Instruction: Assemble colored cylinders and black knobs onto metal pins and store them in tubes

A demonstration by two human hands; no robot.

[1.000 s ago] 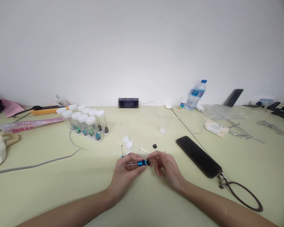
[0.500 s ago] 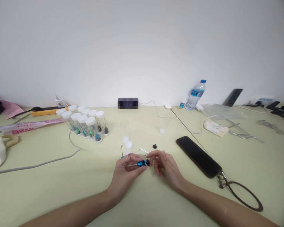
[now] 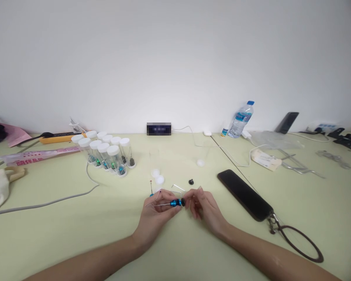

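Observation:
My left hand [image 3: 158,208] pinches a small blue metal part [image 3: 174,203] between thumb and fingers. A thin metal rod [image 3: 162,205] runs left from it, and a black disc [image 3: 183,201] forms its right end. My right hand [image 3: 206,208] is at that end, its fingers loosely bent and apart, a fingertip at or very near the disc. Nothing shows in its grasp. Just beyond the fingertips is a thin L-shaped metal key [image 3: 178,187]; a second thin bent wire or key lies between it and the blue part. A black flanged piece [image 3: 191,182] stands behind my right hand.
Clear tubes with white caps [image 3: 113,150] stand in a cluster at left, holding similar parts. Loose white caps [image 3: 159,179] lie behind my left hand. To the right are a black phone [image 3: 245,195] with a strap loop, a water bottle [image 3: 241,121] and a white cable [image 3: 236,160].
The view has shifted slightly. My right fingertips have moved a little away from the bent wire, which shows more clearly. My left hand keeps the blue part in nearly the same place.

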